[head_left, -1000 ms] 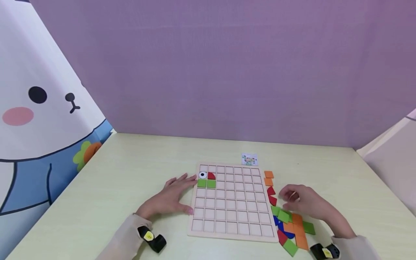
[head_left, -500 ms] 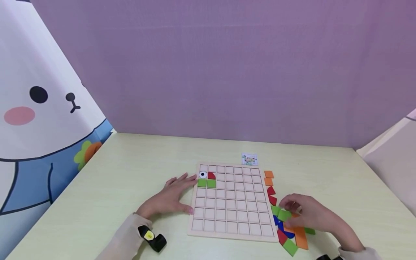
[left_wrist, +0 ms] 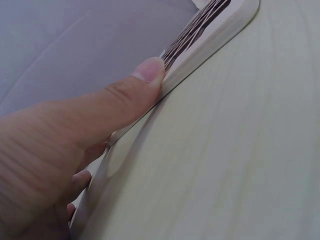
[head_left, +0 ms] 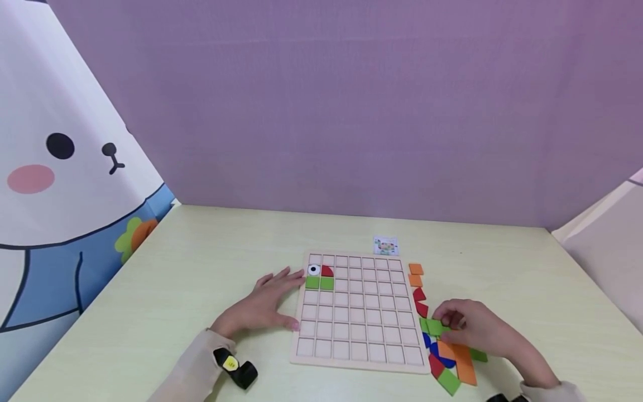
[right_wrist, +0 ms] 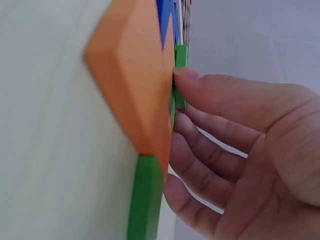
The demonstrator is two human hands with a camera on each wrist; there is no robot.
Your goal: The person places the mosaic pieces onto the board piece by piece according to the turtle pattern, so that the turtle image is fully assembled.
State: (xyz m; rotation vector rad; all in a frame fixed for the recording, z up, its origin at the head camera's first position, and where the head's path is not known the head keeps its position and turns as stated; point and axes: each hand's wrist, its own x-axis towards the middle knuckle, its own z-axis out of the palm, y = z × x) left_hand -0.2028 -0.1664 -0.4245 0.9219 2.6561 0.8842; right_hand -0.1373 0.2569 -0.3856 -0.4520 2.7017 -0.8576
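Note:
A pale grid board (head_left: 358, 335) lies flat on the table. My left hand (head_left: 263, 306) rests along its left edge, fingers spread and thumb tip at the rim; the left wrist view shows that thumb (left_wrist: 125, 97) against the board's side. On the board sit a white eye tile (head_left: 313, 270), a red quarter-round tile (head_left: 327, 271) and two green square tiles (head_left: 319, 283). To the board's right, my right hand (head_left: 474, 326) pinches a green square tile (right_wrist: 181, 75) between thumb and index finger, low over the pile of tiles. Its other fingers are curled.
Orange strips (head_left: 464, 365), blue pieces (head_left: 446, 363), a red piece (head_left: 436, 366) and a green square (head_left: 449, 382) lie loose beside the board's right edge. Two orange squares (head_left: 415, 275) and two red pieces (head_left: 420, 301) lie farther back. A small picture card (head_left: 385, 246) is behind the board.
My right hand has come down and nearer to the front over the pile, and now pinches a green tile, which has shifted slightly. My left hand has stayed at the board.

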